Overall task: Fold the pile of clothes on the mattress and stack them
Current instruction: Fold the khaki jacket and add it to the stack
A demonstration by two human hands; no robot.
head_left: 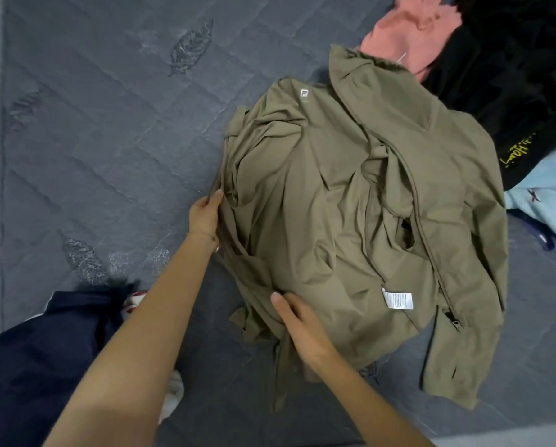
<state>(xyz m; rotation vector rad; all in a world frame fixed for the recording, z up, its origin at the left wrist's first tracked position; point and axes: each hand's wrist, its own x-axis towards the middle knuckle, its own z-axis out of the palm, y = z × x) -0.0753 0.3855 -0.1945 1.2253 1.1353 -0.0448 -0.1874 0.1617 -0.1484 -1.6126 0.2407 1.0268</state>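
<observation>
The head view looks down on a grey quilted mattress [108, 140]. At its far right corner lies a heap: a pink garment [405, 30], a black garment [512, 75] with yellow lettering partly over it, and a light blue garment [550, 195] at the right edge. The heap touches the far right side of the work area. At the near left sits a navy garment [44, 350], with a white cloth [173, 398] showing beside it under the left forearm.

A crumpled olive jacket [350, 204] lies in the middle of the mattress, inside out, with a white care label [397, 300] and a zip [431, 259] showing. Its far collar overlaps the pink garment. The left hand [204, 214] grips the jacket's left edge, thumb along the fabric, fingers hidden behind it. The right hand [305, 327] holds the near hem, thumb on top, fingers tucked under the cloth.
</observation>
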